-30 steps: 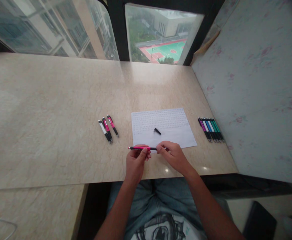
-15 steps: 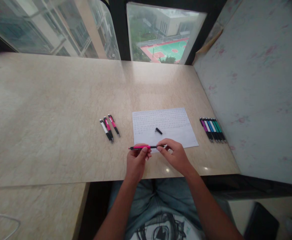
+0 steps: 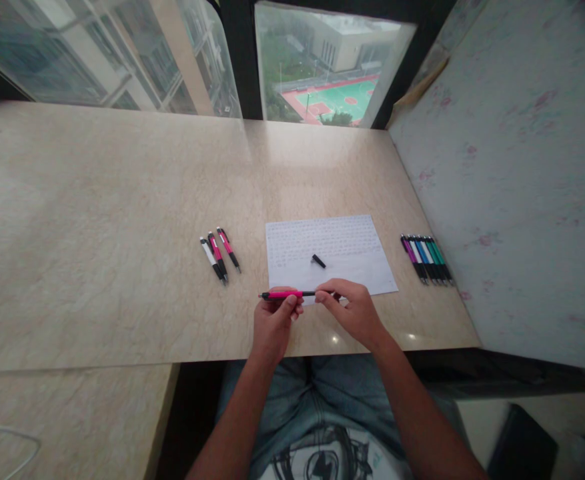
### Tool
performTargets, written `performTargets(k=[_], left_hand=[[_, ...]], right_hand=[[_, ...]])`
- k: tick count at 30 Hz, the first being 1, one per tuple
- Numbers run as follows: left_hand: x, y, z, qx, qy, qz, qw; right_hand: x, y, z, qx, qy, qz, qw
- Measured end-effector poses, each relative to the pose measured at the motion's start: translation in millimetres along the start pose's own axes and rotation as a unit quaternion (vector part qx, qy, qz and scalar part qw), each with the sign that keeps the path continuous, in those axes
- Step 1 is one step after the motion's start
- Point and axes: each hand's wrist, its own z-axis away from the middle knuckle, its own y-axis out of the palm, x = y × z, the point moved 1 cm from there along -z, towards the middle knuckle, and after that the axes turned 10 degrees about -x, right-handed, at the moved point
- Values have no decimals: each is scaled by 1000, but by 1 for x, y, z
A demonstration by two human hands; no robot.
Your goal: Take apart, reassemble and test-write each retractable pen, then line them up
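A pink pen (image 3: 283, 295) lies level between my hands, just over the near edge of the paper (image 3: 317, 243). My left hand (image 3: 273, 325) is closed around its pink barrel, thumb on top. At the other end, my right hand (image 3: 351, 308) pinches the pen's thin dark end between thumb and fingertips; whether that part is a separate piece is too small to tell. On the paper, beyond my right hand, rests a short black pen part (image 3: 318, 261) with a small tip at its left end.
Two pink pens (image 3: 228, 249) and a white pen (image 3: 212, 260) lie left of the paper. Several pens in purple, white, blue and green (image 3: 426, 259) are lined up at right, beside the patterned wall (image 3: 517, 200). A window (image 3: 332, 67) borders the table's far side.
Both hands keep their hold on the pink pen, with hardly any shift. The view has moved very slightly; the loose pens and the black part stay put.
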Motion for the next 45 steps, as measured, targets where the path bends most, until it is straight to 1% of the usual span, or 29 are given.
performTargets(k=[6,9,12,15,18,25,27,31,33,35,37,40,43,45], left_hand=[[-1,1,1,-5,-4,7,1000],[0,0,1,-1,-6,9,1000],[1,0,0,-1,1,3,1000],[0,1,1,-1,4,-3,1000],[-2,2,3,0,0,1,1000],[-2,0,3,1,0,1,1000],[-1,-1,3,2,6,-5,1000],[-1,-1,4,20,19,-29,999],[-1,-1,4,29,21,-34,999],[-2,0,4,27,21,-29,999],[-2,0,4,22,16,-18,999],[-2,0,4,18,11,-12,1000],[-1,-1,4,15,15,-18,1000],[0,-1,4,8,15,-17,1000]], right_hand=[[-1,0,0,-13,-43,-8,999],[-1,1,0,-9,-16,-9,1000],[1,1,-1,6,19,21,1000],[1,0,-1,5,-6,37,999],[0,-2,0,-8,-30,26,999],[-2,-3,-2,-3,-26,20,999],[-2,-6,-4,14,-25,20,999],[-3,-14,-12,80,13,12,997],[-3,-17,-14,97,11,14,995],[-2,-18,-15,95,-11,18,995],[-1,-17,-14,80,-32,21,996],[0,-16,-13,57,-40,29,997],[1,-16,-12,56,-46,46,996],[3,-16,-12,56,-62,65,994]])
